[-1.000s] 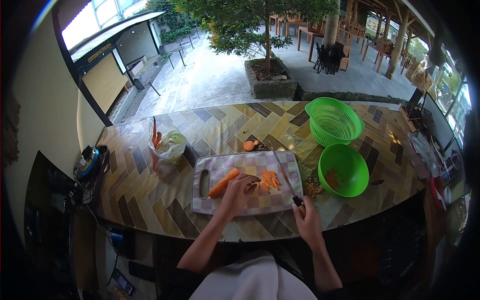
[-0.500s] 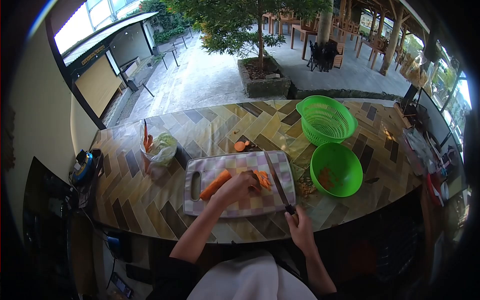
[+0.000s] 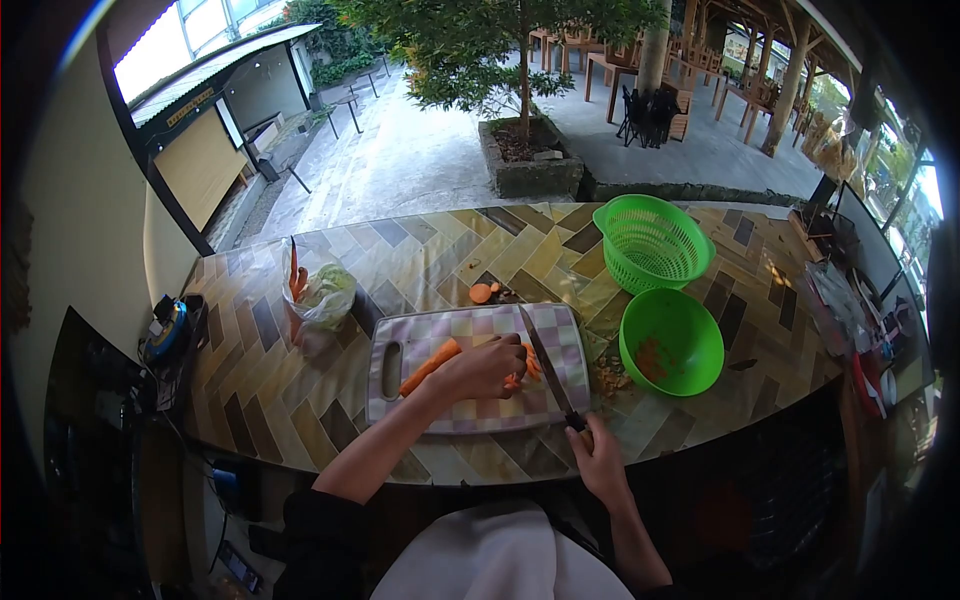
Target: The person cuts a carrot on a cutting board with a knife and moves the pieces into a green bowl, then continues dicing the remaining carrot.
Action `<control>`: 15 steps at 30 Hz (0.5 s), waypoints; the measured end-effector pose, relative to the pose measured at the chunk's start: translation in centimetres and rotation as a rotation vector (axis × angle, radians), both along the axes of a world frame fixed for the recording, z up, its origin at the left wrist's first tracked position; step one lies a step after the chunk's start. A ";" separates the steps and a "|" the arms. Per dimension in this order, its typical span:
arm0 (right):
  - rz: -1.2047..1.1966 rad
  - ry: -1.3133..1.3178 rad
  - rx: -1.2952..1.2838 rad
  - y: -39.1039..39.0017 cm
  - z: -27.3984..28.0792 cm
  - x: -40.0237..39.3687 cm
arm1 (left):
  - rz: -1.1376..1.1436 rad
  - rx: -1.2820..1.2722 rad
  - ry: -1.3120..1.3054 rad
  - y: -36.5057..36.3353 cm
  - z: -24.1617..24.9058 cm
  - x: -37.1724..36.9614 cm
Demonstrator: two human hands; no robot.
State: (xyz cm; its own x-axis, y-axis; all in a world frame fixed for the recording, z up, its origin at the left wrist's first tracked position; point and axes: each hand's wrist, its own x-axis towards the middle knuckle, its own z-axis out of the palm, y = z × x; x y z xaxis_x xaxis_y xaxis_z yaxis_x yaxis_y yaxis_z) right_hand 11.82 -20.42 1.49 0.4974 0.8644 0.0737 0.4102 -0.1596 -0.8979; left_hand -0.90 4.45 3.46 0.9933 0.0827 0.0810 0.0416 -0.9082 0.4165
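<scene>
Just below centre-frame, the left hand point(image 3: 488, 369) curls over cut orange carrot pieces point(image 3: 533, 367), its grip hidden, and could be nicked if the long, dark-handled metal knife point(image 3: 548, 365) clasped in the right hand point(image 3: 602, 462) slipped sideways.

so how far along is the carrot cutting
Partway, it seems: orange pieces already lie in the green bowl, and cut carrot strips lie on the cutting board by the left hand. The right hand holds the knife. The thick carrot piece looks left to cut, perhaps also the carrots in the plastic bag.
</scene>
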 end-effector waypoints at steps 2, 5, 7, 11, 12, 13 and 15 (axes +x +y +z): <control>0.000 0.006 -0.053 -0.1 0.3 0.1 | 0.009 -0.051 -0.002 0.0 0.2 0.1; 0.001 0.004 -0.112 -0.4 0.5 0.3 | 0.188 -0.168 0.016 -0.7 1.7 -0.6; 0.015 0.006 -0.150 -0.5 0.8 0.4 | 0.221 -0.192 -0.040 -0.5 2.6 -1.6; 0.128 0.121 -0.245 -0.5 1.3 0.1 | 0.302 -0.277 -0.132 0.2 4.0 -4.4; 0.174 0.173 -0.269 -0.4 1.4 -0.1 | 0.314 -0.237 -0.114 0.1 4.3 -5.1; 0.211 0.197 -0.306 -0.1 1.9 -0.5 | 0.327 -0.196 -0.096 0.0 4.6 -5.8; 0.285 0.242 -0.380 0.6 3.4 -1.4 | 0.334 -0.146 -0.100 -0.4 4.4 -6.5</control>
State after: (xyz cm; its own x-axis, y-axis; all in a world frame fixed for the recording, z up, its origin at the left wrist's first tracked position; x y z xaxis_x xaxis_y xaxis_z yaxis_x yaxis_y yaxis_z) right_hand 10.43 -19.83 4.89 0.2026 0.9112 -0.3587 0.2732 -0.4043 -0.8729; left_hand -7.43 4.10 7.82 0.8974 0.4185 0.1394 0.2782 -0.7823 0.5573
